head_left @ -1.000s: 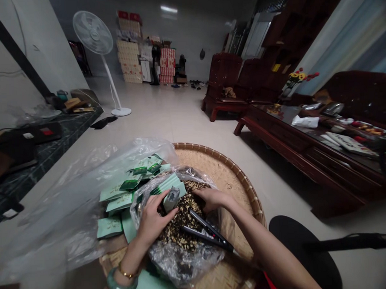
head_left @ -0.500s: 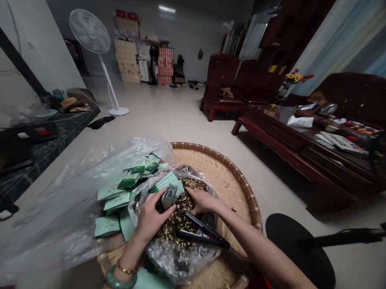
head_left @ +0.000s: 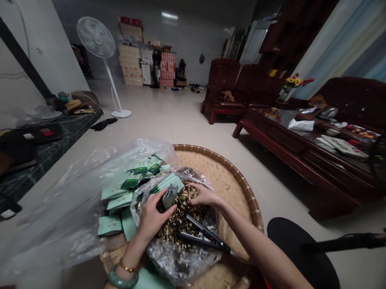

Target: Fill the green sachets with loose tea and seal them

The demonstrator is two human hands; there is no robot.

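Observation:
My left hand (head_left: 154,214) is closed around a small open packet (head_left: 170,195) with a silvery mouth, held upright over a clear plastic bag (head_left: 176,269). The bag holds a loose dry mix (head_left: 176,230) of dark leaves and pale bits. At the mix's right side is my right hand (head_left: 204,196), thumb and fingers curved and apart; any bits at its fingertips are too small to make out. Below it a black hair straightener (head_left: 208,237) lies with its plates apart on the mix, a small red light showing. Pale green packets (head_left: 170,181) lie stacked behind the held packet.
A round woven bamboo tray (head_left: 238,193) bears the bag. More green packets (head_left: 118,201) lie at left beside a big clear plastic sheet (head_left: 70,205). A black round stand base (head_left: 296,250) is at right; a low wooden table (head_left: 276,136) and a white fan (head_left: 114,88) stand beyond.
My right hand has risen slightly and its fingers have drawn in over the mix. My left hand keeps its hold on the packet. The straightener's red light now shows.

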